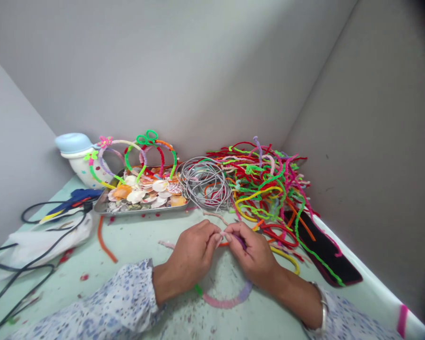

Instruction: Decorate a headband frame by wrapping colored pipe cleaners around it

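The left hand (193,248) and right hand (255,255) each grip the top of one band (226,301), near centre over the counter (141,241). Its near arc is wrapped pink and purple, and the rest seems unfinished. Wrapped bands (152,151) stand far left, with bare hoops (205,182) beside them.

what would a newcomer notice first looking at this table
The bright heap of pipe cleaners at the back right, red, green, pink and yellow, catches the eye first. Next come the left hand and right hand in the front middle, pinching a pink and purple hoop between them. At the back left, a metal tray of shells has colourful hoops standing behind it.
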